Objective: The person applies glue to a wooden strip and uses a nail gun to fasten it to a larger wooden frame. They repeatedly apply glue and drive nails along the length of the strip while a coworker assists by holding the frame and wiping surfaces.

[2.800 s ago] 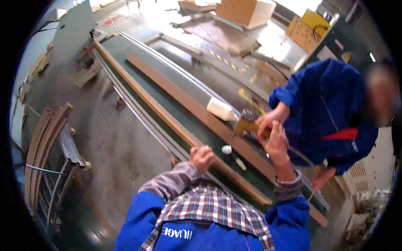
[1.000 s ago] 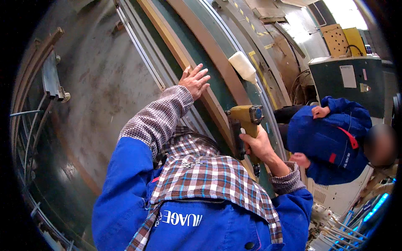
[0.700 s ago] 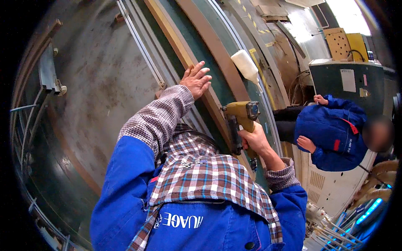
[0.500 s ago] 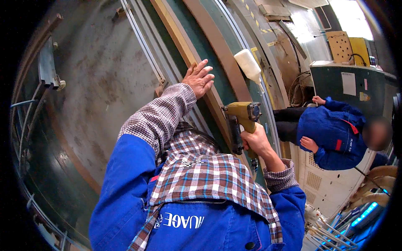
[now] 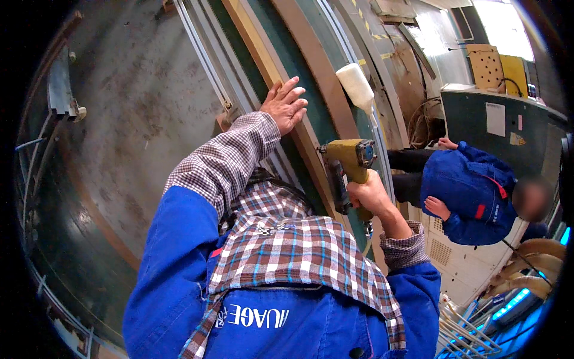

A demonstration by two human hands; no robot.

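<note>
Hands well apart: we see the person's left hand (image 5: 285, 107) laid with its fingers spread over a light wooden strip (image 5: 260, 51), while the right hand (image 5: 369, 192) is clamped around the grip of a yellow-and-black nail gun (image 5: 350, 154). The gun is over the bench (image 5: 291, 57), just right of the strip's near part. Its black magazine partly covers the strip, and we cannot tell whether its nose touches the wood. Fingers and palm hide much of the grip, and the strip runs out of sight at the top edge and behind the gun.

We find the gun's nose pointing left, its round cap facing right. The head's long axis lies nearly crosswise, and the magazine slants down and rightward from the nose. The strip's long axis runs from upper left to lower right, beside a brown board (image 5: 314, 60). Near the board, a white bottle (image 5: 355, 85) aims its narrow neck down toward the gun.

White lettering sits upside down to us on the blue jacket (image 5: 170, 257). A co-worker (image 5: 469, 194) at the right wears blue with small lettering and red patches. On the green cabinet (image 5: 463, 119), we cannot make out the print on a white sheet (image 5: 495, 119).
</note>
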